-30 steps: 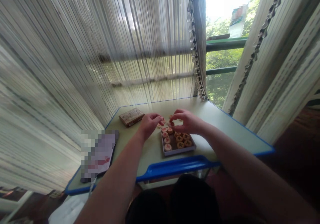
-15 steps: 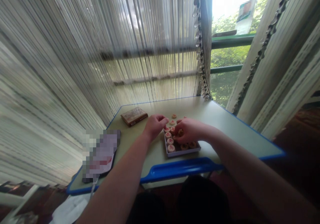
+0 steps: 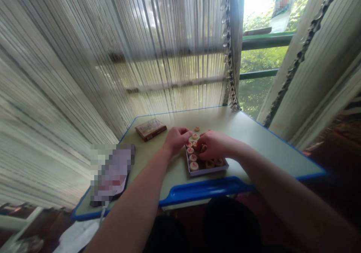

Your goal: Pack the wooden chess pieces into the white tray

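A shallow box [image 3: 208, 172] near the table's front edge holds several round Chinese chess pieces [image 3: 194, 166] with red characters, lined along its left side and front. My left hand [image 3: 178, 138] is at the box's far left corner, its fingers bent together; whatever is between them is too small to make out. Over the middle of the box, my right hand [image 3: 213, 144] curls down with its fingers closed around a chess piece [image 3: 204, 148], partly covered by the hand. Beyond the box lie a chess piece [image 3: 195, 136] and another chess piece [image 3: 197, 129] on the table.
A brown box lid [image 3: 150, 129] lies at the table's far left. At the left edge is a blurred-out flat device [image 3: 114, 176] with a cable. A blue tray groove [image 3: 208, 188] runs along the front of the table [image 3: 265, 140]. String curtains hang behind it.
The view has shifted slightly. Both hands stay at the box with nearly the same grip, and the pieces around them look unmoved.
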Demonstrator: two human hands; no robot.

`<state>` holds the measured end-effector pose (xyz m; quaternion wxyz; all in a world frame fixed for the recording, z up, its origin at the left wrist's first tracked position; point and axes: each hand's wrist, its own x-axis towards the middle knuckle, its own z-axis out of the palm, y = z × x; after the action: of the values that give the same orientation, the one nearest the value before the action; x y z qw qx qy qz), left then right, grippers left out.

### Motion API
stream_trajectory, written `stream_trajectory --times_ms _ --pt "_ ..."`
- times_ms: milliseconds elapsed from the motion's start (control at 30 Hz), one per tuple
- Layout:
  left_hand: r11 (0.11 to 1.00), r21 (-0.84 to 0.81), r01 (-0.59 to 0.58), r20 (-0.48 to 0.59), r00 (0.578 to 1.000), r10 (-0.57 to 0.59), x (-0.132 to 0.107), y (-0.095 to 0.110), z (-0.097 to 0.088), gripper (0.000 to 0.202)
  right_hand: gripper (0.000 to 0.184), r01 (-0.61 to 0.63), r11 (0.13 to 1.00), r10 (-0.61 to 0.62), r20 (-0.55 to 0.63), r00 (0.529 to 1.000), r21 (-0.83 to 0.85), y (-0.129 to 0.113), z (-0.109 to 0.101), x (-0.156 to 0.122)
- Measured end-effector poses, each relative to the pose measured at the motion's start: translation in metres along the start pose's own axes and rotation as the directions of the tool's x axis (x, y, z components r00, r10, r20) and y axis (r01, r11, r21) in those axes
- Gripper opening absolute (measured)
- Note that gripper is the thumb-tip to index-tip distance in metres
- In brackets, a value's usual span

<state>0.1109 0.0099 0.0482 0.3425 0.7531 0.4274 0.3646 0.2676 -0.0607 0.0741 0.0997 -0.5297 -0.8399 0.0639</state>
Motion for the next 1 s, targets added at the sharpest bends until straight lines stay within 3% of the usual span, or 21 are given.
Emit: stream_trajectory --times_ms 367,600,1000 --pt "1.0 0.012 -0.025 0.006 1.0 0.025 -0.0021 0.0034 -0.0018 0.023 0.014 -0.008 1.0 0.007 -0.02 1.0 -0.013 -0.0007 0.0024 0.001" --pt "0.999 0.022 -0.038 -0.007 0.999 0.038 -0.0004 0.0019 -0.0013 0.022 0.014 -0.02 0.999 0.021 0.026 0.999 -0.031 -0.0033 0.0003 0.0007" --pt "0.995 0.086 -0.055 -0.006 0.998 0.055 -0.0015 0.0031 -0.0015 0.024 0.016 -0.036 0.997 0.033 -0.041 0.999 -0.063 0.0012 0.0087 0.0052"
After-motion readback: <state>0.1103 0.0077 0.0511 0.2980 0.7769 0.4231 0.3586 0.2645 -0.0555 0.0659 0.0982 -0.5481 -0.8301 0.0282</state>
